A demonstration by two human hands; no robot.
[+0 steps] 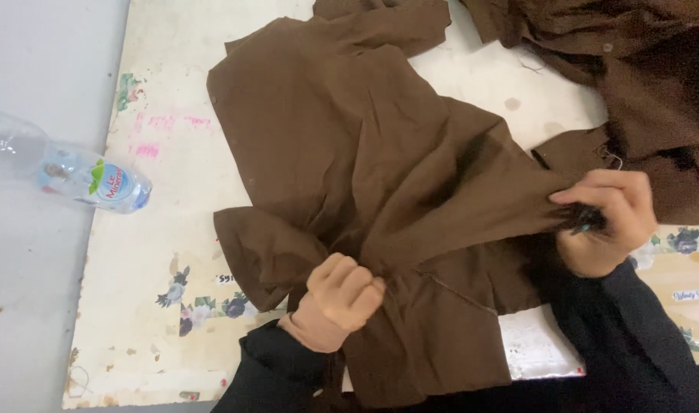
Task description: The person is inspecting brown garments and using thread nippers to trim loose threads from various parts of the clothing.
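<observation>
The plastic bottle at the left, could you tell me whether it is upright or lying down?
Lying down: the plastic bottle rests on its side on the grey floor, beside the table's edge.

Matt brown cloth garment (349, 153), worn stained tabletop (158, 252), clear glossy plastic bottle (66, 172)

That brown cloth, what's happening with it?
A person in black sleeves is handling a brown garment spread on a worn, flower-printed table. The left hand is closed in a fist on the cloth near its lower edge. The right hand pinches a bunched part at the side, pulling the fabric taut between the hands. More brown fabric lies at the top right, and a plastic water bottle lies at the left.
</observation>
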